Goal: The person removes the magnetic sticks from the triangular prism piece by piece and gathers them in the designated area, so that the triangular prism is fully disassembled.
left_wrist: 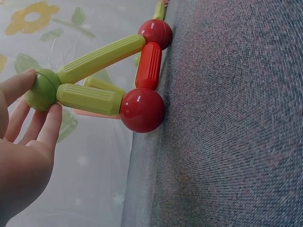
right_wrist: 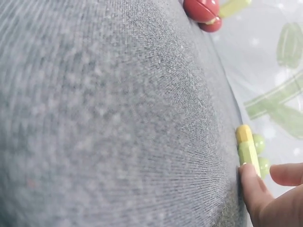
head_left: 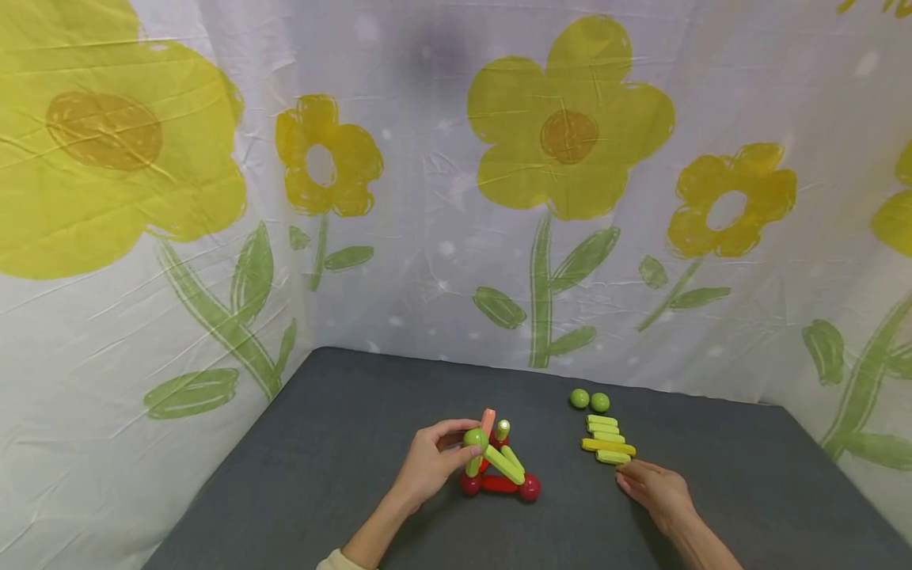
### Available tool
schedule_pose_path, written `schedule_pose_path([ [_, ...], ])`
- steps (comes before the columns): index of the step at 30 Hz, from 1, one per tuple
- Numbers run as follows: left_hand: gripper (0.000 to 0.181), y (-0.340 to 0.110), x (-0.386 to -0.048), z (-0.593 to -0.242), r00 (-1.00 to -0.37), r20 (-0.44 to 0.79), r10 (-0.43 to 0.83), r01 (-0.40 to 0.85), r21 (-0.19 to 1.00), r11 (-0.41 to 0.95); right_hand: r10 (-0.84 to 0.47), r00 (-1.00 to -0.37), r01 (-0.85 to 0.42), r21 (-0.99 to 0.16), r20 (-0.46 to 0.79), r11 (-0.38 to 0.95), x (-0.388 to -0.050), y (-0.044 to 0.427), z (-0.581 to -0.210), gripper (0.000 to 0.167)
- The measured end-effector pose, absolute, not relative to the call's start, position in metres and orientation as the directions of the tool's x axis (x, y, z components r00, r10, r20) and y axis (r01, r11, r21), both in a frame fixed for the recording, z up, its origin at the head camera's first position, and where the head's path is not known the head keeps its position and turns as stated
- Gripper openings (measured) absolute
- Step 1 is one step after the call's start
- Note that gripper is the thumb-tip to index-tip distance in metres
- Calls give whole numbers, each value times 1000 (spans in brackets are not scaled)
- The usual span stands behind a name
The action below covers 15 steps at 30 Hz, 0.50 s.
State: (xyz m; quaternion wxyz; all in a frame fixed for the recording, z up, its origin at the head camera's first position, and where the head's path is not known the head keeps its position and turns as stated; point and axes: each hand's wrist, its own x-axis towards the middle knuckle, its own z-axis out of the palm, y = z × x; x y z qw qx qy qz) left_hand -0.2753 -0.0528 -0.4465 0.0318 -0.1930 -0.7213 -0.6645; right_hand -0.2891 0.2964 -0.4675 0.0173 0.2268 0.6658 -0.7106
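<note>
In the head view my left hand [head_left: 430,461] holds a green ball [head_left: 475,440] between thumb and fingers. That ball is the top corner of a magnetic ball-and-rod frame, also seen in the left wrist view, where light green rods [left_wrist: 90,99] run from it to red balls [left_wrist: 143,110] on the table. A red rod [head_left: 500,484] joins the front balls; an orange rod [head_left: 488,421] sticks up behind. My right hand [head_left: 659,492] is at the near end of a row of loose rods, beside a light green rod [head_left: 613,457]. In the right wrist view thumb and finger are apart.
Loose light green rods [head_left: 603,428] and a longer yellow rod [head_left: 608,447] lie in a row on the dark grey table [head_left: 342,443]. Two green balls [head_left: 580,398] sit behind them. A flower-printed curtain [head_left: 427,277] stands at the table's back and sides.
</note>
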Motion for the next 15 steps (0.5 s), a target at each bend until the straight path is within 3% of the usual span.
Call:
schedule_pose_path([
  [6,36,-53,-275,-447,-924,305,232,323,946,42,258,-903,331,-939,-345,-97,-286,296,-464,57],
  [11,37,-52,-275,-446,-923,307,232,323,946,31,308,-906,308,-951,-289,16,-281,289,-458,59],
  [15,36,-52,-275,-446,-923,309,230,325,945,36,253,-938,256,-965,-236,51,-282,281,-452,57],
])
